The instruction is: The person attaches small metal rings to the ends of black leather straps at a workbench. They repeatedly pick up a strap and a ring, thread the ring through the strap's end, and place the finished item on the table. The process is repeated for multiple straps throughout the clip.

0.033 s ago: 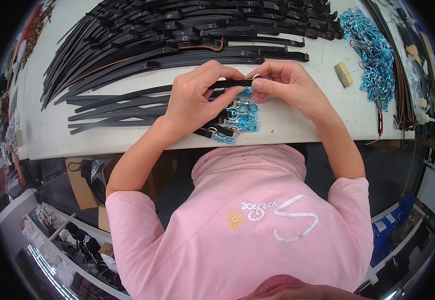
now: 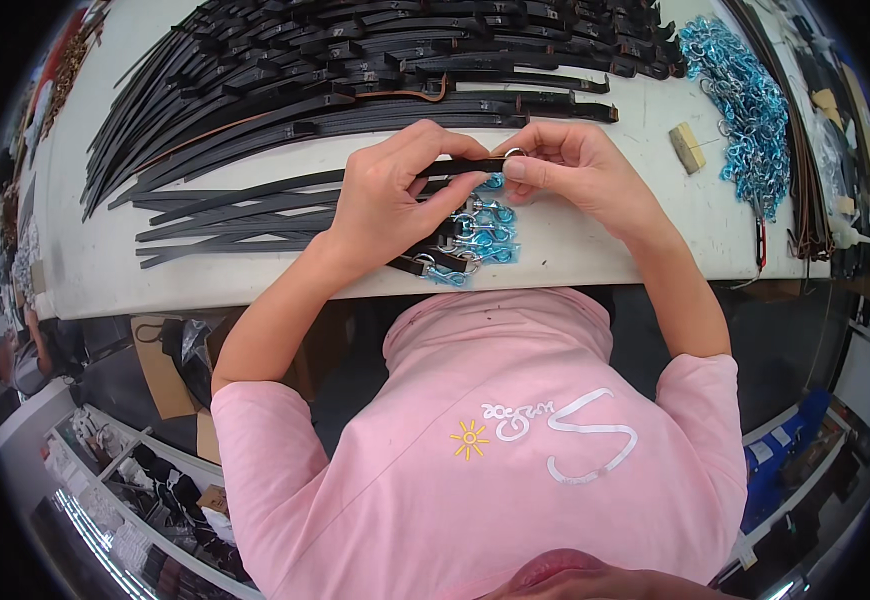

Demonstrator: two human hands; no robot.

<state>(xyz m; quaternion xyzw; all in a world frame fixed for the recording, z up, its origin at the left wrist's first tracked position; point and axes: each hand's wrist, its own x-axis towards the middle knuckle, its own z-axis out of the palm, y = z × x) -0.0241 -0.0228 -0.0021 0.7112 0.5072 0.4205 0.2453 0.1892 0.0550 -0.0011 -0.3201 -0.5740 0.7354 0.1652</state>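
**Long, flat, black leather-look strap (image 2: 470, 166) held by its end over white flat-topped table (image 2: 575, 250)**

The strap was gripped by the bare left hand (image 2: 405, 195), thumb and forefinger brought close together near its right end. Its long tail was trailed off leftward past that hand, above other straps. A small, round, silver-coloured metal ring (image 2: 514, 153) was pinched at the strap's end by the bare right hand (image 2: 580, 180), fingers curled in, gap narrow. Whether the ring was threaded on could not be told; fingertips were in the way.

Below the left hand, a loose fan of flat black straps (image 2: 245, 240) was laid out, with silver metal snap hooks in blue film (image 2: 485, 238) gathered at its right end, near the table's front edge. The far side was covered by a large heap of black straps with folded ends (image 2: 375, 70). To the right, a small yellowish rectangular block (image 2: 687, 149) was placed just beside a long pile of silver metal hardware in blue wrapping (image 2: 750, 115). Brown cord-like strips (image 2: 810, 205) were bunched farther right.
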